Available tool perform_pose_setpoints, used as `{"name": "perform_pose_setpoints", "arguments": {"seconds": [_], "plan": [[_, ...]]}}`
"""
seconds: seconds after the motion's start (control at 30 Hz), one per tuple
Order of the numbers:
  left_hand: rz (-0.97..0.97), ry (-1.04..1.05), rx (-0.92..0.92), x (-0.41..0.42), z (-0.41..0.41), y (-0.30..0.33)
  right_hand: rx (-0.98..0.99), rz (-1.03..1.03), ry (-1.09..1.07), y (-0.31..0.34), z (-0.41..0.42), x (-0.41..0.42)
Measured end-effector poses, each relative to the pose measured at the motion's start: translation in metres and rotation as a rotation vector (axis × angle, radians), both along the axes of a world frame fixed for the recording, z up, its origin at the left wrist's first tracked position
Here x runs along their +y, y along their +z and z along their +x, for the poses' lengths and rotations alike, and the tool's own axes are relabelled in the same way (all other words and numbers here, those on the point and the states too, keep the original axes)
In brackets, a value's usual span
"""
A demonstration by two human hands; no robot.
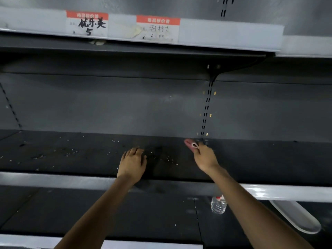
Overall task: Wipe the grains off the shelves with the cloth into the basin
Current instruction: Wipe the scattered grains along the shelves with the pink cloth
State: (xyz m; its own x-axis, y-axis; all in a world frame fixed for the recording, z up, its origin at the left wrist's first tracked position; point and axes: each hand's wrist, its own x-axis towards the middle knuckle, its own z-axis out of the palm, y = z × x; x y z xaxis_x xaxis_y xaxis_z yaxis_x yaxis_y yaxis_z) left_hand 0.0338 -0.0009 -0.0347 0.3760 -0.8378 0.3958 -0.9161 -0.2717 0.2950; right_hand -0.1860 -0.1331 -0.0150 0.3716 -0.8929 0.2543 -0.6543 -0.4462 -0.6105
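Head view: a dark grey metal shelf with a pale front rail is shown across the frame, below two handwritten price labels. A long white basin is seen on the lower shelf at far right, near a clear plastic water bottle. The left hand is laid palm down, fingers relaxed, on the shelf. A pink cloth is pinched by the right hand beside the slotted upright. Small white grains are scattered between the hands and leftward.
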Motion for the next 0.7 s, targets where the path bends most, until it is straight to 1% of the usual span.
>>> {"name": "perform_pose_setpoints", "arguments": {"seconds": [0.07, 0.17, 0.23, 0.27, 0.37, 0.47, 0.53, 0.63, 0.7], "plan": [[-0.001, -0.004, 0.014, 0.006, 0.002, -0.002, 0.066, 0.001, -0.032, 0.005, -0.015, 0.006], [0.026, -0.014, -0.012, 0.016, 0.001, -0.006, 0.192, 0.086, -0.055, 0.002, -0.020, 0.027], [0.049, -0.012, -0.025, 0.022, -0.001, -0.006, 0.299, 0.062, -0.055, -0.006, -0.010, 0.047], [0.069, 0.003, -0.037, 0.025, -0.002, -0.006, 0.314, 0.033, -0.047, -0.008, -0.002, 0.058], [0.162, 0.052, -0.063, 0.030, -0.003, -0.007, 0.270, 0.028, 0.002, -0.015, 0.033, 0.079], [0.245, 0.051, -0.086, 0.032, -0.003, -0.008, 0.262, 0.014, 0.011, -0.015, 0.066, 0.091], [0.271, 0.062, -0.097, 0.031, -0.002, -0.008, 0.182, 0.023, 0.039, -0.012, 0.081, 0.092], [0.291, 0.067, -0.092, 0.030, -0.003, -0.008, -0.076, 0.137, 0.084, -0.008, 0.084, 0.086], [0.299, 0.063, -0.076, 0.030, -0.003, -0.007, -0.209, 0.139, 0.061, -0.006, 0.075, 0.082]]}}
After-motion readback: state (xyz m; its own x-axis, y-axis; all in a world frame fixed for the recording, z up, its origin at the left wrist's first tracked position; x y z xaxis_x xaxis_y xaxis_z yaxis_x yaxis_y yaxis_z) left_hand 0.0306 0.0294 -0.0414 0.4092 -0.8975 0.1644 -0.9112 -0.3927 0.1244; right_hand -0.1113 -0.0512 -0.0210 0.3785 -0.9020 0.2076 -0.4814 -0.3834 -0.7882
